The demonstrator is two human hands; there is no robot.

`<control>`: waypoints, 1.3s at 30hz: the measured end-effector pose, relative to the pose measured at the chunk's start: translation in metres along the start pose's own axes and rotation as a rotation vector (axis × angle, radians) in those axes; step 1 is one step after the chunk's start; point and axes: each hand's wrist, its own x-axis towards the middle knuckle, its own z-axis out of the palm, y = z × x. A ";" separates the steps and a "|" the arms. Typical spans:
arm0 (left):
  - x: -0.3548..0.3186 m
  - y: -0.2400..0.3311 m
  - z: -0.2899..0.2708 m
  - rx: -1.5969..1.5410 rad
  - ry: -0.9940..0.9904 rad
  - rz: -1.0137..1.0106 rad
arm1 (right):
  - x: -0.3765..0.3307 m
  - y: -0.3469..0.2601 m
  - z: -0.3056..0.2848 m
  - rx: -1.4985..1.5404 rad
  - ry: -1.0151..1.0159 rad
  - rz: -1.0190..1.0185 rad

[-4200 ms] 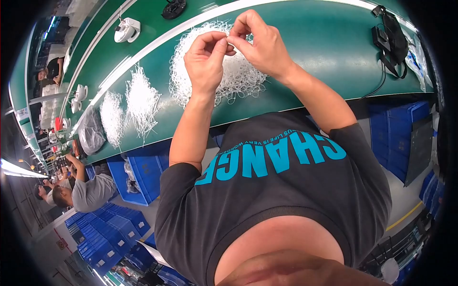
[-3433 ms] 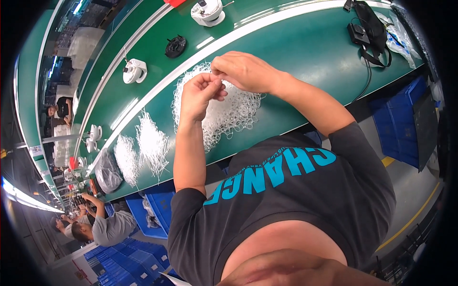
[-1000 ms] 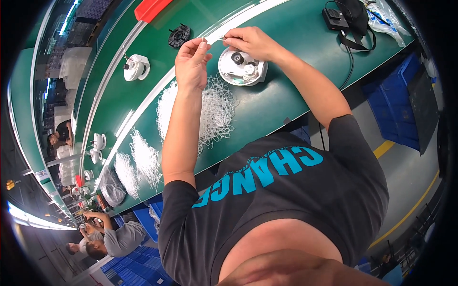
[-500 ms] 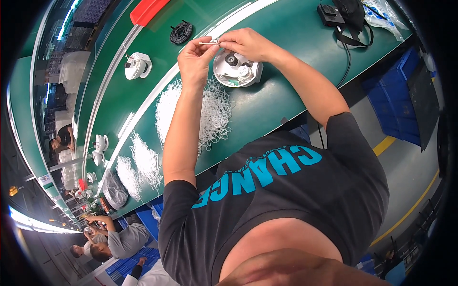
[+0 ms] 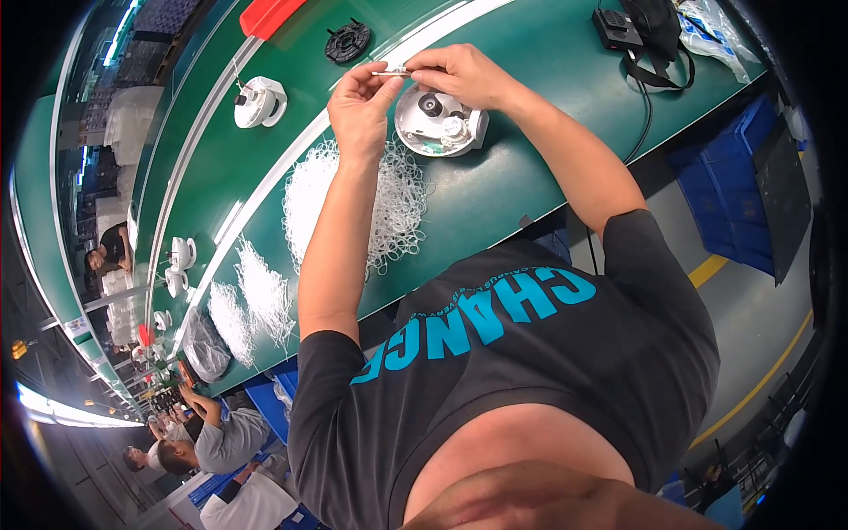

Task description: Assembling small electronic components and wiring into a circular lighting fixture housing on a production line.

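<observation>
My left hand [image 5: 360, 110] and my right hand [image 5: 464, 78] meet at the far side of the green table, each with its fingers pinched. Between their fingertips is a small white piece [image 5: 399, 71] with a thin light strip at its left; its exact kind is too small to make out. Just below my right hand lies an open round white housing [image 5: 439, 146], showing a dark cylinder and white parts inside. A heap of thin white loops [image 5: 397, 212] spreads beside and behind my left forearm.
Beyond a white rail, a black ring-shaped part [image 5: 347, 41] and a white housing [image 5: 260, 102] lie on a green belt. A red bin [image 5: 269, 13] stands beyond. Two smaller white heaps [image 5: 265, 296] are at left. A black device [image 5: 616, 29] with a strap sits far right. Other people work at left.
The black ring-shaped part and the white housing beyond the rail have moved farther away along the belt. My hands have shifted slightly and still pinch the small white piece.
</observation>
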 end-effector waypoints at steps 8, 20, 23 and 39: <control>-0.002 0.005 0.003 0.097 -0.104 -0.100 | -0.003 0.004 0.002 -0.008 0.039 -0.044; -0.012 0.002 0.007 0.873 -0.275 0.291 | 0.008 0.023 -0.001 0.559 0.020 0.195; -0.016 0.007 0.011 1.013 -0.326 0.444 | 0.005 0.030 -0.008 0.516 -0.008 0.285; -0.014 0.005 -0.004 1.005 -0.209 0.386 | 0.005 -0.008 -0.016 -0.516 -0.346 -0.126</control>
